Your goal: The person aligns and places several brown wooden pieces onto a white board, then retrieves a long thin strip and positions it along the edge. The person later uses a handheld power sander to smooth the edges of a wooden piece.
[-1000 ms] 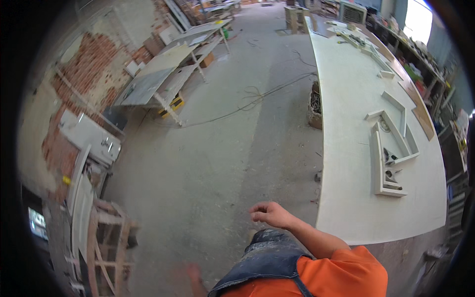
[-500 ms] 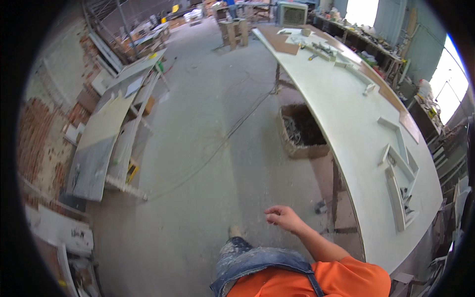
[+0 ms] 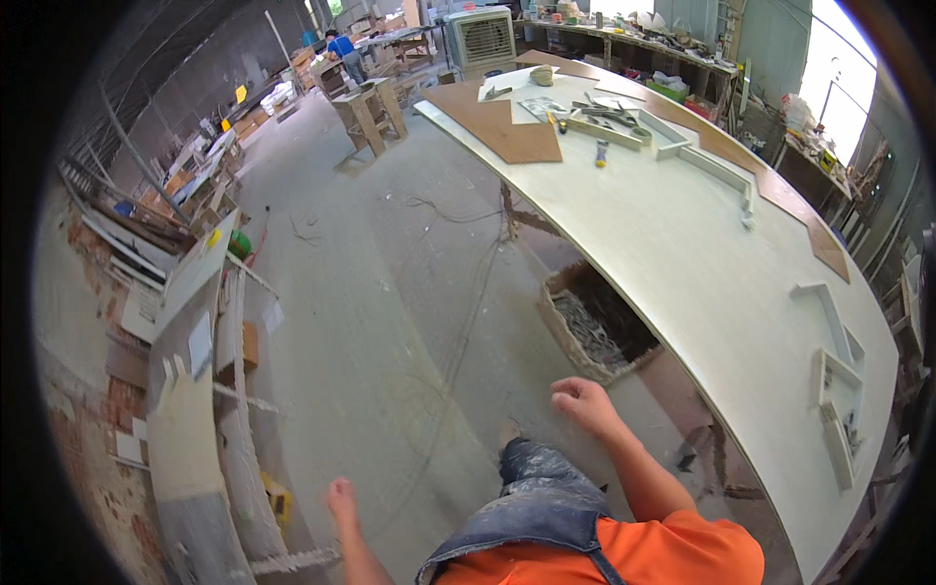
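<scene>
From the head camera, the right hand [image 3: 582,402] hangs in front of the body with its fingers curled into a loose fist, grasping nothing. It hovers over the concrete floor [image 3: 390,292], near the open box of scrap pieces [image 3: 597,330] that stands on the floor under the edge of the long white bench [image 3: 682,244]; hand and box are apart. The left hand [image 3: 340,497] shows low in the picture, fingers loosely released, holding nothing, with the floor beneath it and a stack of pale boards [image 3: 195,390] on a rack to its left.

On the bench, well away from both hands, lie white frame pieces [image 3: 837,390] at the near right end, a long white strip [image 3: 717,171] farther along, a brown sheet [image 3: 502,122] and a scatter of small tools [image 3: 600,112] at the far end. A thin cable [image 3: 468,292] trails across the floor. Far back, a person in blue [image 3: 343,51] stands by wooden stands.
</scene>
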The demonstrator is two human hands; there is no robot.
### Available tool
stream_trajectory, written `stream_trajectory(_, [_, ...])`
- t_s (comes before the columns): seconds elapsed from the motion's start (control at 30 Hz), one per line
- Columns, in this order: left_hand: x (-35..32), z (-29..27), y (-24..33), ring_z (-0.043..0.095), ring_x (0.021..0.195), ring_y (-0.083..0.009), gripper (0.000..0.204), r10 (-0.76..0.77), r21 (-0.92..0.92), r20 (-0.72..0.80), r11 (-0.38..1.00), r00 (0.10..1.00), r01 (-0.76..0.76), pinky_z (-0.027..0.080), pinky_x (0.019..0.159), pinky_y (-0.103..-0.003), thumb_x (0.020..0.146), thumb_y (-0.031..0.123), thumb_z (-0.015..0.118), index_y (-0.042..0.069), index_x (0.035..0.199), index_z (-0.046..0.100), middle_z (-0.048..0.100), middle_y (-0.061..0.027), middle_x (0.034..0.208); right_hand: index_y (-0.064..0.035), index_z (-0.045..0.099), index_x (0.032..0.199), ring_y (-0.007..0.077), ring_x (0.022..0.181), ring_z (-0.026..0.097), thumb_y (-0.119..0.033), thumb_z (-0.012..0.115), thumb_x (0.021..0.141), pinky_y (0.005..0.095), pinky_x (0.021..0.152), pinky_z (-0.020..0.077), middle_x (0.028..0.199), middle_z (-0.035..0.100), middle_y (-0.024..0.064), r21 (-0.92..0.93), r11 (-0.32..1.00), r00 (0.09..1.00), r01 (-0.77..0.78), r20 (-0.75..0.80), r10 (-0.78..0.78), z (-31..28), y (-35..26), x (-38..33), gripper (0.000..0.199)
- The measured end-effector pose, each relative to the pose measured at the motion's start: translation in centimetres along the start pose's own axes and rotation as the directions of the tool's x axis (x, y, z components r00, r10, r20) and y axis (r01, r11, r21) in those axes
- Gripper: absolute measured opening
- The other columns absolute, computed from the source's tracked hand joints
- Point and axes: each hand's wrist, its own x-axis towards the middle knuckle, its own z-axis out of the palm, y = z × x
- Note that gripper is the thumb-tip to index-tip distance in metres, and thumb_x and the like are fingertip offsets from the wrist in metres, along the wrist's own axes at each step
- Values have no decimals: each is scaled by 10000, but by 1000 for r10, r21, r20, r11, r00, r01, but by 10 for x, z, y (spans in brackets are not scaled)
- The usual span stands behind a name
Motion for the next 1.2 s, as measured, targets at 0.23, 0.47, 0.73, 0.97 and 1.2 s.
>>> stream_trajectory(0.23, [44,120,14,620,950,-286,293,-416,592,589,805,693,-19,501,844,-441,947,288,570,39,1057,677,662,-148,1031,-27,672,1183,308,923,704,-233,654,866,386,837,543,998,735,160,-209,971,976,116,-160,-151,13,-144,242,379])
stream_trajectory(0.47, [233,249,87,561,1116,-322,372,-530,703,619,703,579,-109,462,949,-461,959,319,548,34,1181,635,603,-176,1203,-24,669,1193,309,961,690,-281,647,855,405,871,535,1011,729,154,-398,915,924,-69,-372,-92,-31,-185,481,424])
stream_trajectory(0.73, [636,396,308,493,1306,-362,483,-313,706,606,635,731,-313,418,1070,-484,973,355,523,28,1322,587,536,-208,1398,-54,673,1195,355,1058,658,-328,673,846,453,920,526,1113,701,186,-524,783,694,-336,-700,-171,-85,-198,737,443])
stream_trajectory(0.97, [814,562,758,660,1036,-273,365,505,85,484,786,715,-613,510,893,-388,952,249,602,-21,1193,648,698,-163,1099,-73,643,1131,352,979,664,-367,731,825,488,828,531,1011,696,168,-545,496,606,-676,-794,-47,-135,-224,915,434])
stream_trajectory(1.2, [823,601,854,663,1058,-253,354,429,216,513,773,743,-596,511,935,-371,949,208,611,-4,1230,649,702,-129,1144,-82,585,1279,356,986,633,-397,794,780,504,842,476,1051,682,150,-435,417,461,-798,-886,-43,-146,-216,967,626])
